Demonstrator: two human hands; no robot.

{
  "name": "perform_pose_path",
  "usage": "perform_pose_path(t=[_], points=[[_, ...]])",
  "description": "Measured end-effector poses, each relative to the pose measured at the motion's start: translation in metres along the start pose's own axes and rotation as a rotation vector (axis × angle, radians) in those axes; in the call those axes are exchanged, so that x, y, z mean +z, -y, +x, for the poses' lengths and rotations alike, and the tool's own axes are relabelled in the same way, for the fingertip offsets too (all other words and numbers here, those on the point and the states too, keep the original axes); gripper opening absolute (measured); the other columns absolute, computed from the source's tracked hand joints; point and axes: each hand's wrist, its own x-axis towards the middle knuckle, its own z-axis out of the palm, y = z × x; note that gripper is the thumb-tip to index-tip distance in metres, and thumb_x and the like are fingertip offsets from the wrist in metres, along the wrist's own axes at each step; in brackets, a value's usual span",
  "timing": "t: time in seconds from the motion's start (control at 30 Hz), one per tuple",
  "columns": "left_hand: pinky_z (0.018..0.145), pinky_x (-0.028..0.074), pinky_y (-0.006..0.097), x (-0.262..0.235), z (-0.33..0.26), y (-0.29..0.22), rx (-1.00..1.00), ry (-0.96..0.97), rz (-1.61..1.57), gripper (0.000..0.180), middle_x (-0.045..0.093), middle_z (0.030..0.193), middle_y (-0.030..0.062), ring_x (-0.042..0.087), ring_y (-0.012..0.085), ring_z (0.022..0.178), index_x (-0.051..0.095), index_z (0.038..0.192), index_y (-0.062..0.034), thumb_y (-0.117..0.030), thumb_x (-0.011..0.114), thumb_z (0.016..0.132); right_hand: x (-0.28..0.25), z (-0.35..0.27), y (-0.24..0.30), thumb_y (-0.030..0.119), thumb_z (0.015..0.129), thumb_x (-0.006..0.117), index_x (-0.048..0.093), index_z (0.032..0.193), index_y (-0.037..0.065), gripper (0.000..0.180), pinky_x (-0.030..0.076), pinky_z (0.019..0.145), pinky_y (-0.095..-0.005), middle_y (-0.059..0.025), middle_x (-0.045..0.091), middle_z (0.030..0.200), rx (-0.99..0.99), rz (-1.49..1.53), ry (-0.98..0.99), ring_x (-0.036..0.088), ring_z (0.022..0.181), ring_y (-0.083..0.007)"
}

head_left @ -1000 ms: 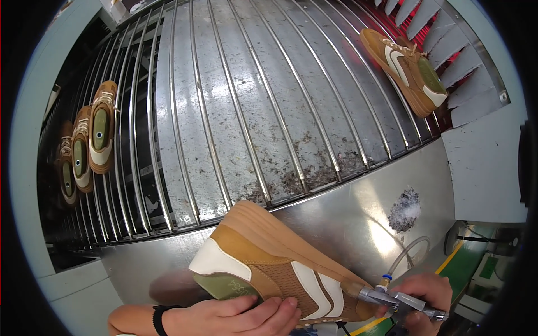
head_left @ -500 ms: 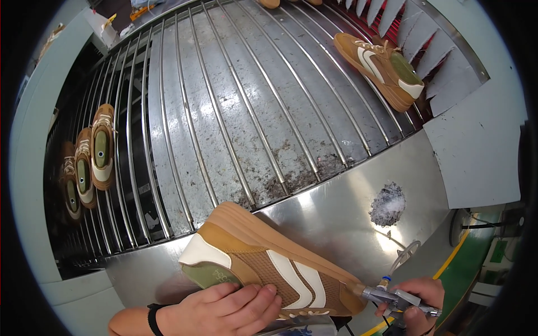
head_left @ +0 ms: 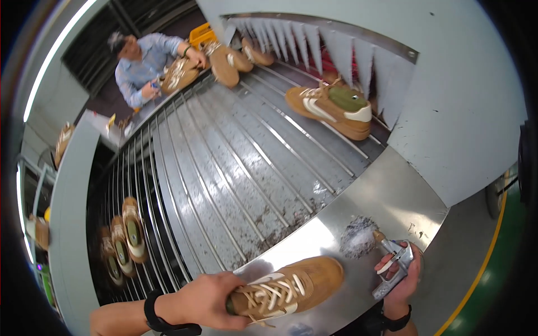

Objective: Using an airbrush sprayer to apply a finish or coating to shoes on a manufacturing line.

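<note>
My left hand (head_left: 208, 299) is closed around the heel end of a brown sneaker (head_left: 314, 283) with cream laces. The shoe rests sole down on the metal ledge, its toe pointing right. My right hand (head_left: 413, 275) grips a silver trigger gun (head_left: 399, 259) with a short brown tip. That tip is at the edge of a whitish-grey residue patch (head_left: 358, 238) on the ledge, apart from the sneaker.
Beyond the metal ledge (head_left: 386, 185) lies a conveyor of metal rods (head_left: 235, 151). One sneaker (head_left: 330, 106) stands by the strip curtain (head_left: 336, 50); several more (head_left: 133, 229) sit at the left. Across the conveyor, a person (head_left: 148, 61) handles a shoe.
The sneaker has gone from lying on its side to sole down, and my left hand has shifted to its heel. The gun has moved away from the shoe's toe to the residue patch. The view has tilted up.
</note>
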Motion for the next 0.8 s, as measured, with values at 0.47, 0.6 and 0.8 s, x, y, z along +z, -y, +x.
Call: perform_pose_path(t=[0.47,0.6,0.8], points=[[0.082,0.052,0.035,-0.104,0.207,0.042,0.05,-0.963,-1.26,0.029,0.061,0.097,0.015,0.063,0.0269,0.09,0.055,0.104,0.005,-0.02,0.054,0.089,-0.007,-0.006,-0.02,0.049,0.092,0.045,0.036,0.13,0.001,0.062,0.049,0.058,-0.0283,-0.0157,0.06,0.079,-0.055,0.054,-0.024,0.059,0.062,-0.0202],[0.08,0.049,0.03,-0.042,0.171,0.078,-0.078,-0.876,-0.639,0.036,0.064,0.097,0.0104,0.063,0.0192,0.089,0.056,0.11,0.004,-0.017,0.066,0.083,-0.016,0.0,-0.017,0.045,0.097,0.036,0.038,0.132,0.002,0.056,0.044,0.058,-0.0224,-0.0089,0.058,0.082,-0.104,-0.01,-0.038,0.054,0.065,-0.0128],[0.103,0.036,0.042,0.041,-0.007,0.225,-0.602,-1.269,0.423,0.064,0.053,0.122,0.0219,0.048,0.0378,0.117,0.048,0.124,0.0034,-0.015,0.074,0.068,-0.015,0.008,-0.021,0.044,0.098,0.031,0.039,0.135,0.003,0.055,0.026,0.051,-0.0157,-0.0017,0.052,0.082,-0.101,-0.129,-0.121,0.043,0.061,-0.0038]])
